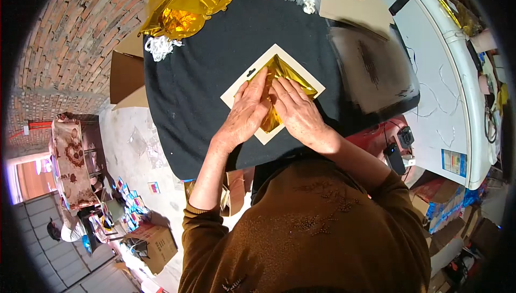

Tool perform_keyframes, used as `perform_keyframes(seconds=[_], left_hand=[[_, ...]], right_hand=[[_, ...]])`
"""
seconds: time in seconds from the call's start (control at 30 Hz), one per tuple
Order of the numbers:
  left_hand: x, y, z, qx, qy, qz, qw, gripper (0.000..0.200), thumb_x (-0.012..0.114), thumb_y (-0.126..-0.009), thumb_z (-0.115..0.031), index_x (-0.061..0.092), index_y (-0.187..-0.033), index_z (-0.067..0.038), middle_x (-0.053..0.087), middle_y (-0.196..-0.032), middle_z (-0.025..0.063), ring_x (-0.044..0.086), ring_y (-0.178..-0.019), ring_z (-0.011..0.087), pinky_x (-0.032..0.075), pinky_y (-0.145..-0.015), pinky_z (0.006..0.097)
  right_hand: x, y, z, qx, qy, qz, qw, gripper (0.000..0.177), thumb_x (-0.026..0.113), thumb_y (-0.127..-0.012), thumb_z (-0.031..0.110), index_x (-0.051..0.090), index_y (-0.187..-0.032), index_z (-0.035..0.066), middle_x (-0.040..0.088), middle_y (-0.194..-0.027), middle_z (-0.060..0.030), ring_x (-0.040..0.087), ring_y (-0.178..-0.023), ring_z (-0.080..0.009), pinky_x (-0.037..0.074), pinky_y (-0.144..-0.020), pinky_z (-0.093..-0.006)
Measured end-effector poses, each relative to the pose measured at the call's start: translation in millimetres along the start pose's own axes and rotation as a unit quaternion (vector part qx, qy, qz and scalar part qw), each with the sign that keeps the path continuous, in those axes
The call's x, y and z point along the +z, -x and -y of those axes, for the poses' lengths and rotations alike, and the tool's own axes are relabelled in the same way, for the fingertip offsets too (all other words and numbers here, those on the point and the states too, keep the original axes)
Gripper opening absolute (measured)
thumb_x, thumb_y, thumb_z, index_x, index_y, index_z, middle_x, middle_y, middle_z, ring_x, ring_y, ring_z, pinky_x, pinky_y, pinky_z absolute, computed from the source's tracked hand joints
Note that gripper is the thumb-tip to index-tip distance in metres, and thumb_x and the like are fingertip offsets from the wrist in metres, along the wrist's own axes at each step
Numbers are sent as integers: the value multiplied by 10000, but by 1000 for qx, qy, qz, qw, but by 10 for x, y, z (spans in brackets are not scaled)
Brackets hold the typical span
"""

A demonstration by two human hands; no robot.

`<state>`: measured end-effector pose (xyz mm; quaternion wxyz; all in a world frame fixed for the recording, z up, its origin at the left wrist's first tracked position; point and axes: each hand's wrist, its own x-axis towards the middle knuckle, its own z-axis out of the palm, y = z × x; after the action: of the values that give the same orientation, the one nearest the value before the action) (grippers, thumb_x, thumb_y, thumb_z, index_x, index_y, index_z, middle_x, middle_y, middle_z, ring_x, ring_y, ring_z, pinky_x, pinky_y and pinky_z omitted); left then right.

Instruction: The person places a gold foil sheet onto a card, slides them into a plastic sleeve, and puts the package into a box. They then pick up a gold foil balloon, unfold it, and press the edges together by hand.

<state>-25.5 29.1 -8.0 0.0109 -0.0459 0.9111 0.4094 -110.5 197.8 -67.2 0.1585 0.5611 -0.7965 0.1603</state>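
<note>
Gold foil [296, 76] lies on card [264, 138], mid blk. cloth [193, 89]. We find L hand [248, 111] fingers straight, slightly apart; R hand [294, 111] fingers pressed together, no pinch seen. We'd advise light, even pressure.

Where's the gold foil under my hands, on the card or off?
On: pale card shows around the gold foil, beneath your left hand and right hand.

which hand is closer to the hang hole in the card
Left. The left hand lies over the left part of the gold foil, fingers close to the hang hole; the right hand is over the foil's right part, farther away.
</note>
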Motion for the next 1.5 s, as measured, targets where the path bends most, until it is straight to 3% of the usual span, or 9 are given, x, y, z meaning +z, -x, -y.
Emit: perform_keyframes(seconds=[0.23,0.6,0.73,0.87,1.03,1.13,1.17,1.3,1.5], left_hand=[[-22,-405,3,120,-131,-34,984,631,306,-1114,-500,397,-1583,-87,370,-1644,171,279,-1554,327,164,-1293,476],[86,-555,109,73,-57,2,996,623,287,-1110,-437,357,-1597,-55,368,-1641,185,259,-1564,312,131,-1302,439],[185,-434,76,95,-97,11,991,654,279,-1109,-441,294,-1617,-29,326,-1658,203,222,-1577,316,102,-1302,444],[379,-230,-19,110,-88,20,990,714,295,-1100,-503,249,-1631,-28,280,-1680,196,169,-1589,338,69,-1304,454],[353,-538,-486,164,-201,-18,966,602,567,-1021,-311,438,-1552,-57,350,-1648,187,194,-1579,369,79,-1272,562],[574,-897,-922,238,-165,-5,957,593,658,-981,-319,513,-1495,-62,426,-1597,187,327,-1520,390,216,-1253,536],[722,-1024,-978,269,-171,-2,948,603,654,-987,-348,509,-1506,-79,422,-1606,182,333,-1522,380,232,-1256,518],[1296,-1358,-1010,330,-194,-5,924,626,722,-928,-385,563,-1466,-109,503,-1533,174,431,-1456,375,346,-1191,505],[1349,-1428,-930,351,-200,-54,913,328,765,-888,-304,775,-1164,-127,666,-1332,85,588,-1270,290,498,-993,448]], right_hand=[[94,42,29,23,-17,4,1000,423,584,-930,172,633,-1255,-95,602,-1327,-258,467,-1411,-389,265,-1255,-519],[15,2,33,28,-25,-4,999,470,567,-912,145,597,-1314,-97,540,-1429,-256,433,-1443,-407,274,-1251,-531],[-122,117,63,20,-65,73,995,517,547,-900,119,547,-1348,-138,497,-1443,-310,393,-1452,-456,235,-1255,-573],[-31,441,142,32,-115,8,993,541,550,-897,150,549,-1362,-124,471,-1457,-327,368,-1468,-451,250,-1229,-580],[79,466,147,30,-148,-17,988,564,564,-922,205,538,-1396,-99,495,-1428,-312,415,-1415,-454,136,-1254,-628],[20,405,172,78,-233,131,961,534,563,-926,183,556,-1380,-97,559,-1366,-309,426,-1407,-463,160,-1258,-605],[160,514,182,75,-276,32,958,498,503,-960,207,559,-1360,-84,564,-1395,-248,508,-1342,-437,310,-1205,-543],[170,477,191,63,-195,-223,953,479,546,-937,117,561,-1352,-121,583,-1383,-271,529,-1350,-432,365,-1185,-541],[163,466,190,76,-227,-238,941,501,575,-919,101,553,-1366,-123,572,-1412,-283,508,-1393,-418,355,-1198,-535]])
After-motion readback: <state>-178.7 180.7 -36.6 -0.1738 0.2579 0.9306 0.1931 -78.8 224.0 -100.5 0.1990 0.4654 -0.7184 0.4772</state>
